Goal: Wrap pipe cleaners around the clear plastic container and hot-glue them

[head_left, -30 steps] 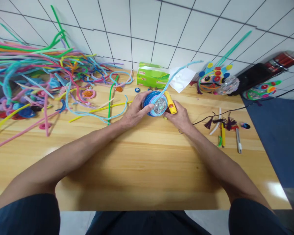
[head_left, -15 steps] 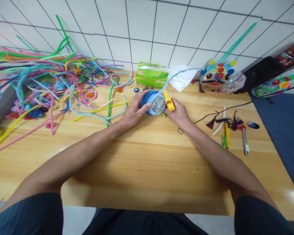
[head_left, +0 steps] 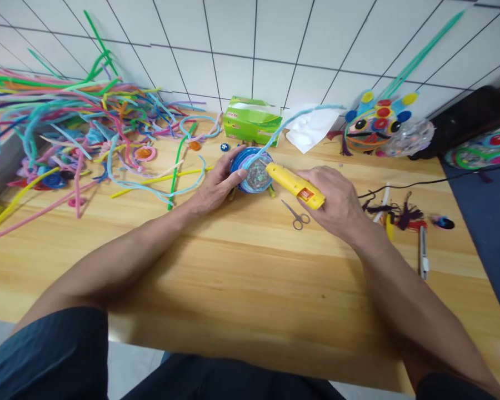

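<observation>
My left hand (head_left: 215,186) is closed round the left side of a clear plastic bottle (head_left: 259,176) wrapped in blue and purple pipe cleaners. A long light-blue pipe cleaner (head_left: 284,124) rises from it toward the right. My right hand (head_left: 337,203) grips a yellow hot glue gun (head_left: 298,186), whose tip points at the bottle's right upper rim. Whether the tip touches, I cannot tell. Small scissors (head_left: 299,219) lie on the table below the gun. Short yellow-green pieces show under the bottle.
A heap of coloured pipe cleaners (head_left: 75,116) spreads over the left. Behind the bottle stand a green tissue pack (head_left: 250,123) and a white paper (head_left: 310,133). At right are a decorated bottle figure (head_left: 377,130), a black cable (head_left: 425,183), purple tassels (head_left: 408,214) and a utility knife (head_left: 423,253).
My right hand has moved right and nearer, away from the bottle's side, bringing the glue gun to slant over its rim. The scissors now show more fully. The view has shifted slightly.
</observation>
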### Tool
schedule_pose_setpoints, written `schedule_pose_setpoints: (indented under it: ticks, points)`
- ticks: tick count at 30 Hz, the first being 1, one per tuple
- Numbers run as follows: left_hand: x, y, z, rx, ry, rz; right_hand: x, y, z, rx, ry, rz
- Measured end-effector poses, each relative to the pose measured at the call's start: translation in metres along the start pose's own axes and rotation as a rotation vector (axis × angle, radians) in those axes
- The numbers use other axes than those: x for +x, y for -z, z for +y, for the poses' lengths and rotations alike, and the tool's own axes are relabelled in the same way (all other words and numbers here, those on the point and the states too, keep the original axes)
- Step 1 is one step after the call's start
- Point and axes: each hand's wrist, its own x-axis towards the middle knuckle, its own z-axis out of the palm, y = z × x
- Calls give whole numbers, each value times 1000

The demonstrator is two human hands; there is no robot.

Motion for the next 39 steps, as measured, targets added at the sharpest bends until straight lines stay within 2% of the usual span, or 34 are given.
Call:
schedule_pose_setpoints:
  ticks: [4,8,13,16,19,23,26,33,39]
  points:
    - [-1,-1,2,3,-14,-1,-3,-14,2,-161,39,23]
    - [1,2,5,38,-1,-16,-3,-24,3,-227,62,85]
    - [9,4,5,36,-10,-39,0,-20,2,-249,41,135]
    - [10,0,6,35,17,-12,0,-18,0,-272,50,143]
    - [7,-4,8,35,28,9,-2,-21,-4,-273,55,122]
    - [5,-7,11,-15,-21,-45,-8,-24,-8,-270,31,81]
    - [5,-6,14,-14,-17,-55,-7,-20,-10,-291,50,67]
    - [7,-4,20,-7,-9,-69,12,0,-19,-443,207,13]
    - [8,-4,19,-17,-30,-45,17,6,-30,-491,114,-54]
